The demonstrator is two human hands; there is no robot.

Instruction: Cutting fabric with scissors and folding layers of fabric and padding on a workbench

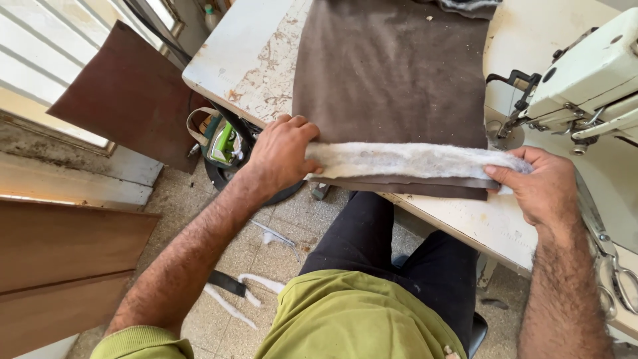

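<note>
A large brown sheet of leather-like material (392, 73) lies on the white worktable (246, 60). Along its near edge runs a strip of white-grey fluffy padding (405, 161), with the brown edge folded under it. My left hand (282, 156) pinches the left end of the padding and brown edge together. At the right end, my right hand (541, 186) grips the same strip with the thumb on top. The strip is stretched between both hands at the table's front edge.
A white sewing machine (585, 80) stands at the right of the table. Scissors (615, 269) lie near the right edge. A brown sheet (129, 96) leans by the window at left. White scraps (229, 302) litter the tiled floor.
</note>
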